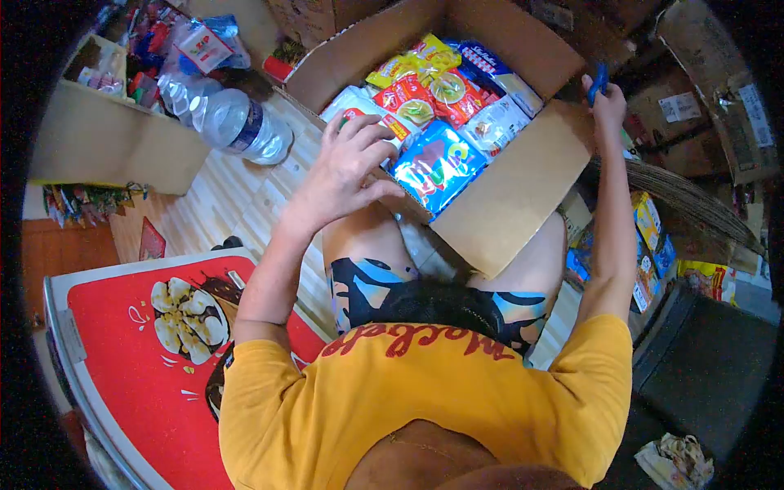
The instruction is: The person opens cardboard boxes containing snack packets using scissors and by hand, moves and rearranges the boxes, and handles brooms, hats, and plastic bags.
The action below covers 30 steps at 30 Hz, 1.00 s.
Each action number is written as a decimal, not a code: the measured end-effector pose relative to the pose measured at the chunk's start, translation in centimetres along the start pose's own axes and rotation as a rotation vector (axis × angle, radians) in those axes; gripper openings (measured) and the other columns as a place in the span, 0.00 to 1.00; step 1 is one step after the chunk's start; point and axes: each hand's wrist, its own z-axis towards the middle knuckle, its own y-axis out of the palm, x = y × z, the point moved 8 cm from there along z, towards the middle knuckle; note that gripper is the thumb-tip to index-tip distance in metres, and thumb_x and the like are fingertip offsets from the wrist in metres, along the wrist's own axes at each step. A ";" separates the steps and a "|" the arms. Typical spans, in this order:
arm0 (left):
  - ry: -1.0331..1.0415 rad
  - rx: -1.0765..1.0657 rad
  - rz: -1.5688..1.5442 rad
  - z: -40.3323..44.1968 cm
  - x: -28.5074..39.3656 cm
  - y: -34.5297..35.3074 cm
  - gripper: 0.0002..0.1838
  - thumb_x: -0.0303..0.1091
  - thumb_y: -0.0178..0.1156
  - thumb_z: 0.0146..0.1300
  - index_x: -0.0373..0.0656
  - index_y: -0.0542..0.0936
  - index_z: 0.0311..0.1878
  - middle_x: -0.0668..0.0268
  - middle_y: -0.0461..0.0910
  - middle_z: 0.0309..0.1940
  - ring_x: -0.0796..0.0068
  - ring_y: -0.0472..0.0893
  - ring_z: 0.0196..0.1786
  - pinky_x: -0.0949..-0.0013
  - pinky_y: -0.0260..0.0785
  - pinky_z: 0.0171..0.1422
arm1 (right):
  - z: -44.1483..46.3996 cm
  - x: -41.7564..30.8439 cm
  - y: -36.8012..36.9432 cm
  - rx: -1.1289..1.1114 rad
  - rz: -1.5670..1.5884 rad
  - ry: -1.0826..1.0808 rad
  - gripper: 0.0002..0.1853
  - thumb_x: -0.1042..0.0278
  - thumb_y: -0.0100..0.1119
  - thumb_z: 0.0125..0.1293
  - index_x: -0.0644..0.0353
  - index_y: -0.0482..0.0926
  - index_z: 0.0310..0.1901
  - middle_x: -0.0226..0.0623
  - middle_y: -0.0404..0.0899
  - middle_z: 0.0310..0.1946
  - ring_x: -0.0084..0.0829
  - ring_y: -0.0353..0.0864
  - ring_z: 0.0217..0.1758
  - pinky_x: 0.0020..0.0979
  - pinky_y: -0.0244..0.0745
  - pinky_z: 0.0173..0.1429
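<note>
An open cardboard box (523,192) stands between my knees, its flaps folded out. Packed inside are yellow and red noodle packets (449,94), a bright blue packet (439,167), a dark blue packet (482,59) and a clear-and-white packet (495,124). My left hand (351,163) hovers at the box's left side with fingers spread, near a white, red and green packet (376,110). Off the right edge of the box, my right hand (608,104) is closed around a small blue object (599,82), whose kind I cannot make out.
Large clear plastic bottles (237,122) stand on the floor at left, beside a cardboard carton (122,139). A red-topped freezer-like chest (131,327) is at lower left. More cartons (686,106) and colourful packets (649,237) crowd the right, above a black seat-like surface (710,359).
</note>
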 end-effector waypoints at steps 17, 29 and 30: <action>-0.294 0.258 -0.818 4.5 3.6 3.2 0.12 0.35 0.45 0.65 0.35 0.70 0.43 0.55 0.74 0.31 0.65 0.76 0.35 0.67 0.67 0.41 | -22.8 -17.3 5.1 -0.887 0.550 -0.210 0.18 0.77 0.64 0.48 0.66 0.75 0.43 0.38 0.78 0.39 0.28 0.78 0.41 0.29 0.72 0.48; -0.437 1.116 -0.233 -11.3 -5.4 -11.5 0.16 0.34 0.38 0.62 0.31 0.72 0.38 0.52 0.72 0.40 0.60 0.72 0.48 0.59 0.59 0.60 | -17.0 -10.4 10.8 -1.145 -0.725 -0.504 0.15 0.71 0.55 0.52 0.65 0.73 0.43 0.44 0.77 0.36 0.42 0.76 0.39 0.36 0.70 0.44; -0.370 1.134 -0.471 -12.3 -6.6 -11.5 0.16 0.35 0.38 0.62 0.32 0.71 0.38 0.53 0.72 0.37 0.60 0.72 0.44 0.57 0.59 0.60 | -18.0 -9.2 10.5 -1.182 -0.892 -0.628 0.12 0.68 0.54 0.54 0.63 0.75 0.40 0.46 0.77 0.36 0.47 0.75 0.39 0.41 0.71 0.45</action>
